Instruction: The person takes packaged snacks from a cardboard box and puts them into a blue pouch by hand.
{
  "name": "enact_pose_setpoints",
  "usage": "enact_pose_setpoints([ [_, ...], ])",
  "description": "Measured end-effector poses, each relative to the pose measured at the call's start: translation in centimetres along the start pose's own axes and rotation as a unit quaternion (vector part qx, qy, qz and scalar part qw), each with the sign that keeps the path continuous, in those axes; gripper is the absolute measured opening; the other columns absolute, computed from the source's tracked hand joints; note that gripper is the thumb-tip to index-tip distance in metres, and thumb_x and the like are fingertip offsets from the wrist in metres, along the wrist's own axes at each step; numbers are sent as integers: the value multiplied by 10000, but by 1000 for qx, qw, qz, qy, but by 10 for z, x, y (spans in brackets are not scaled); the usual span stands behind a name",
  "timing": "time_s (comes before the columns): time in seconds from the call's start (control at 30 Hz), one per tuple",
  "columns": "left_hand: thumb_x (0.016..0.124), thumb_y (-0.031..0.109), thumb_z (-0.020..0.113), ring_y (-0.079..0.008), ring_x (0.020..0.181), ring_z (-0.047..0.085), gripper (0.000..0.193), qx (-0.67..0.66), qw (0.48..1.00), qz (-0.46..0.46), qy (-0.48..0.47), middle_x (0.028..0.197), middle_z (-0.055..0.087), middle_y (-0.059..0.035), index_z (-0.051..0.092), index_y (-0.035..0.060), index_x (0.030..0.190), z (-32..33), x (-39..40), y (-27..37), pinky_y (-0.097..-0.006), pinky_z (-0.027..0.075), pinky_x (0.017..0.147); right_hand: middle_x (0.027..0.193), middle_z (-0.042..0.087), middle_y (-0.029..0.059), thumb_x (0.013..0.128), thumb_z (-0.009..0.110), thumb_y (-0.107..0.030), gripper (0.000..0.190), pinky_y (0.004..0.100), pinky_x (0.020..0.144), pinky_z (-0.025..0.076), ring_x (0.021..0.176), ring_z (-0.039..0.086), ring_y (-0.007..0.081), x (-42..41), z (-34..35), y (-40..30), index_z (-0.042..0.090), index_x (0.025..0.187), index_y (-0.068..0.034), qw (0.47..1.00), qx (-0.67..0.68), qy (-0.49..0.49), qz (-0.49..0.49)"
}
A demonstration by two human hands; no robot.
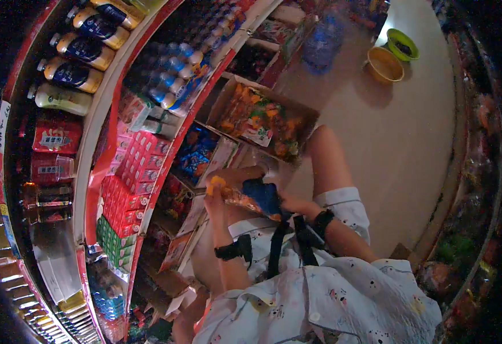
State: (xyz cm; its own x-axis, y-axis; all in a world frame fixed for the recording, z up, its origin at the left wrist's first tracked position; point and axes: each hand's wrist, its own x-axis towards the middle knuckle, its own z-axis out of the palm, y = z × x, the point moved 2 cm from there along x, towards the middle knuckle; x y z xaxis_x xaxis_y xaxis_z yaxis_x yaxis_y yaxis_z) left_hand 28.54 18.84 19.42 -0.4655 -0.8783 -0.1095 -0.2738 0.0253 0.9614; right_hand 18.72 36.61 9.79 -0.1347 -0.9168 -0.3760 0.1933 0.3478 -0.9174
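Note:
A shiny orange packet (240, 201), probably a snack bag, is held over my lap. My left hand (214, 193) grips its left end, where a yellow-orange part (216, 182) shows by the fingers. Over the packet's right part lies a dark blue cloth (263, 197), held in my right hand (291, 204). The cloth hides that part of the packet and some fingers. Just beyond the hands stands an open cardboard box (306, 115) with orange and green packets (255, 114) in it.
Curved shelves on the left bear bottles (73, 78), red cartons (126, 204) and blue-capped bottles (175, 81). Low boxes with blue packets (196, 148) stand beneath. A yellow basin (385, 65), a green basin (402, 44) and a blue water jug (322, 43) are on the floor (388, 146).

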Motion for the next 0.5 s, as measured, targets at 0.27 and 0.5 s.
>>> enact_pose_setpoints([
  [0.27, 817, 247, 517, -152, 693, 526, 329, -42, 998, 19, -34, 808, 549, -77, 533, -67, 915, -42, 18, -59, -259, 431, 610, 982, 526, 37, 816, 458, -199, 326, 304, 768, 417, 878, 502, 189, 23, -16, 21, 437, 1106, -53, 897, 395, 186, -74],
  [0.5, 819, 166, 507, -144, 696, 539, 242, -188, 946, -218, -151, 850, 528, -86, 507, -53, 923, -11, -21, 2, -244, 513, 622, 819, 573, 37, 803, 448, -272, 267, 298, 487, 459, 667, 561, 151, 9, -40, 1, 521, 973, -81, 837, 402, 371, 14],
])
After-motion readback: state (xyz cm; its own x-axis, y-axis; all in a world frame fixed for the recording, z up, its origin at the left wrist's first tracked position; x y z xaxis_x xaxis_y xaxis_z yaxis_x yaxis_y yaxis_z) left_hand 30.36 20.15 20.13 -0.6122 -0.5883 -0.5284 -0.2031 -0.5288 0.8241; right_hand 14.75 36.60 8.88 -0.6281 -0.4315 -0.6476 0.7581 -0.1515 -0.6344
